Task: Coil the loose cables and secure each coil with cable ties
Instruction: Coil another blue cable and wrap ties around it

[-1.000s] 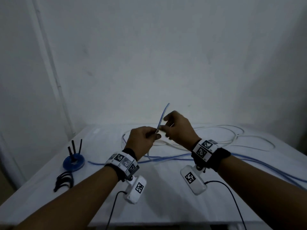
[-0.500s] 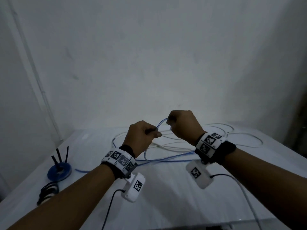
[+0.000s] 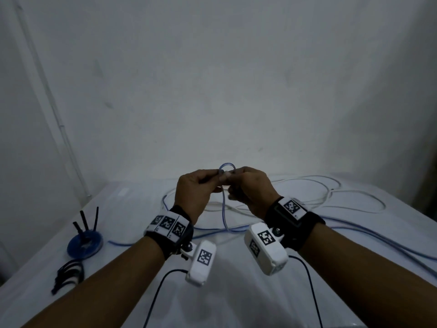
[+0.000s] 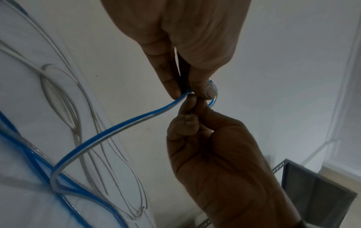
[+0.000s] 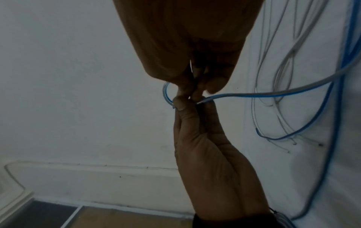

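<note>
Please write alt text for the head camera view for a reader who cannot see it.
Both hands, left hand and right hand, pinch a small loop of blue cable above a white table. White cable sprawls behind; black cable ties lie left.

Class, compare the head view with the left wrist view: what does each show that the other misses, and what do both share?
Only the head view shows the blue stand holding black cable ties, a black bundle beside it, and the wrist cameras.

Only the left wrist view shows a dark metal frame on the floor.

Both show the left hand and right hand pinching a small loop in the blue cable, with white cables loose on the table.
</note>
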